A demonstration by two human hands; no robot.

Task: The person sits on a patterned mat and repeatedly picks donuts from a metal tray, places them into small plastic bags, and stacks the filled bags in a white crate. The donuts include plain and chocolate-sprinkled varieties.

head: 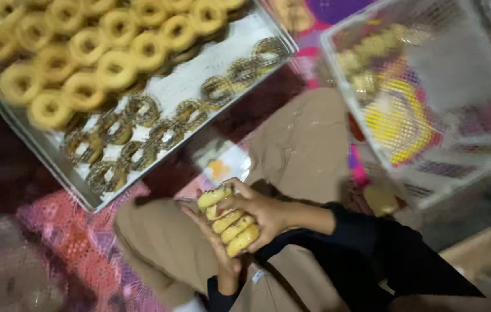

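A short stack of yellow ring-shaped cookies (231, 222) sits between both my hands over my lap. My left hand (216, 248) cups the stack from below and the left side. My right hand (262, 208) wraps over it from the right, with the thumb on the top cookie. A metal tray (196, 78) at the upper left holds several plain yellow ring cookies (86, 52) at its far end. Along its near edge lie several dark-sprinkled ring cookies (141, 130).
A clear plastic basket (424, 98) at the right holds a few pale cookies. My legs in tan trousers (303, 144) are folded on a pink patterned mat (78, 242). A small white wrapper (222, 164) lies between the tray and my knee.
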